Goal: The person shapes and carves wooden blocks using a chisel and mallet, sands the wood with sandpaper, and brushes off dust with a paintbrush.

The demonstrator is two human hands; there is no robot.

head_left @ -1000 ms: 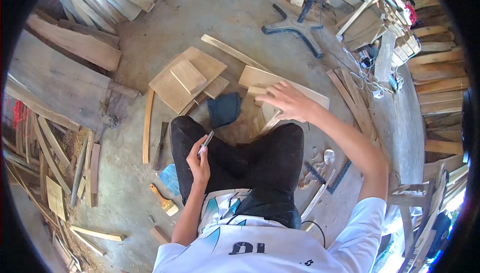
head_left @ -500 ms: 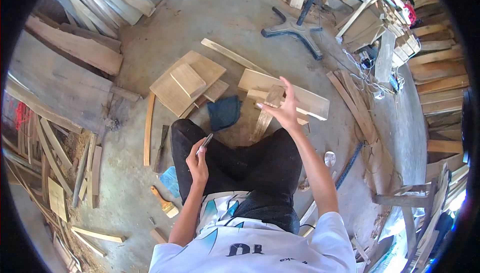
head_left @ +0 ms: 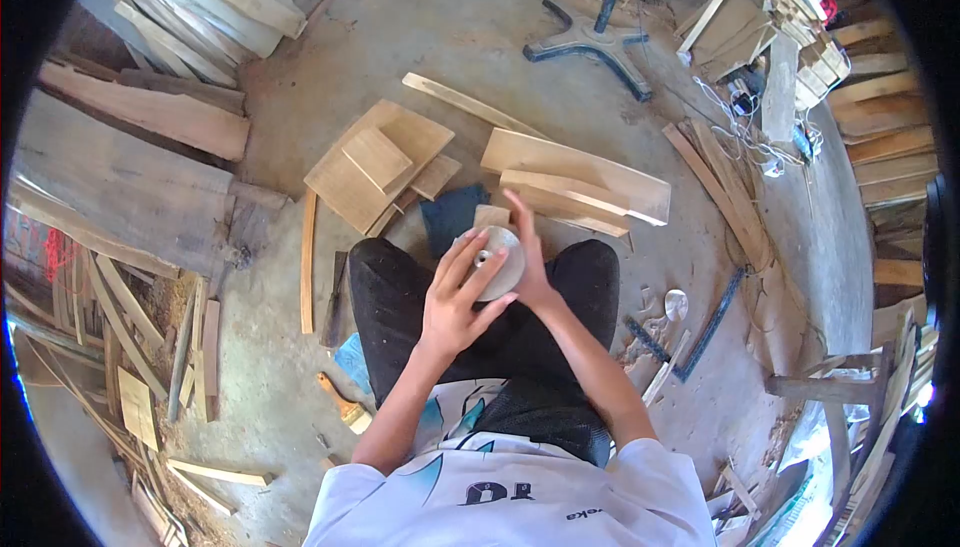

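Observation:
My left hand (head_left: 455, 297) is closed on a round grey disc (head_left: 507, 265) with a small hole at its middle, fingers spread across its upper face. Close against the right side of the disc, my right hand (head_left: 533, 257) is curved around a piece of wood (head_left: 491, 215). Only the far end of this wood shows past the disc; the rest, along with my right thumb, is hidden. Both hands are together above my lap. Beyond them lie wide boards (head_left: 575, 172) on the floor, and a dark blue cloth (head_left: 450, 215) lies left of the wood.
Stacked flat boards (head_left: 370, 172) lie ahead to the left, with a long strip (head_left: 470, 105) behind. A paintbrush (head_left: 343, 404) lies by my left side. A black metal stand base (head_left: 590, 45) stands farther off. Timber piles (head_left: 120, 297) line the sides.
My left hand has brought the disc up and right, turning its flat face into view. My right hand has come down and left to meet it. The piece of wood has shifted left.

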